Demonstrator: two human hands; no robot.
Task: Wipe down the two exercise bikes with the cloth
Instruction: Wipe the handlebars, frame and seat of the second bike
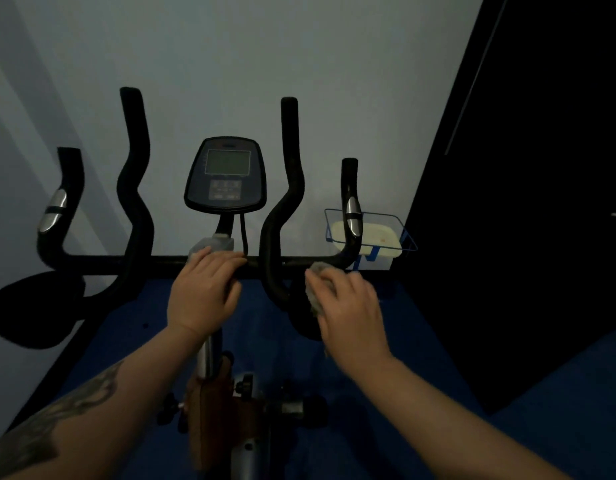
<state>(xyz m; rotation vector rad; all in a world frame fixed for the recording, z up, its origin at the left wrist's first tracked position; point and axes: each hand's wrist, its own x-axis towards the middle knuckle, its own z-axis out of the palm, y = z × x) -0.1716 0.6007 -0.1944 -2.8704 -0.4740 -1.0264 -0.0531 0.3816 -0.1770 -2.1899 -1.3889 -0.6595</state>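
Forearms enter from 7 and 5 o'clock, the left one tattooed. Left hand (pixel 204 294) rests on the black handlebar (pixel 161 262) at centre, fingers curled over the bar just below the console (pixel 226 174). Right hand (pixel 348 313), toward 4 o'clock of the console, holds a grey cloth (pixel 315 289) bunched under its fingers, pressed to the bar's right inner bend. Blue wire basket (pixel 408 237) with a pale tub at 3 o'clock, against the wall. Blue floor below.
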